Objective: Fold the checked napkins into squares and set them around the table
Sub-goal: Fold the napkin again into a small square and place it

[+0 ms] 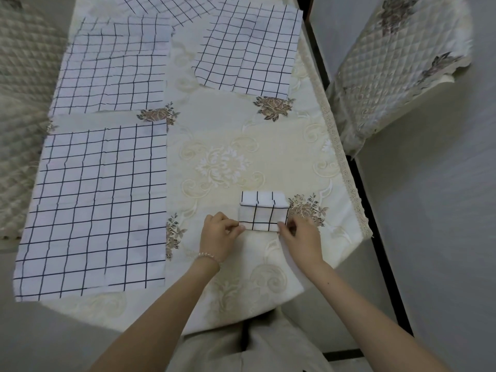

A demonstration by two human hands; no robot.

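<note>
A small folded checked napkin point(263, 210) lies on the cream tablecloth point(222, 146) near the front right of the table. My left hand point(218, 237) pinches its near left corner. My right hand point(302, 241) pinches its near right corner. Both hands grip the near edge of the fold. Three large checked napkins lie spread flat: one at the front left point(94, 210), one at the back left point(112, 68) and one at the back right point(247, 49). Part of another checked cloth point(166, 6) shows at the far edge.
A quilted chair seat point(397, 65) stands to the right of the table. A quilted cover point(18, 103) lies along the left side. A lace trim point(346, 167) runs down the table's right edge. A dark strip point(375, 251) crosses the grey floor.
</note>
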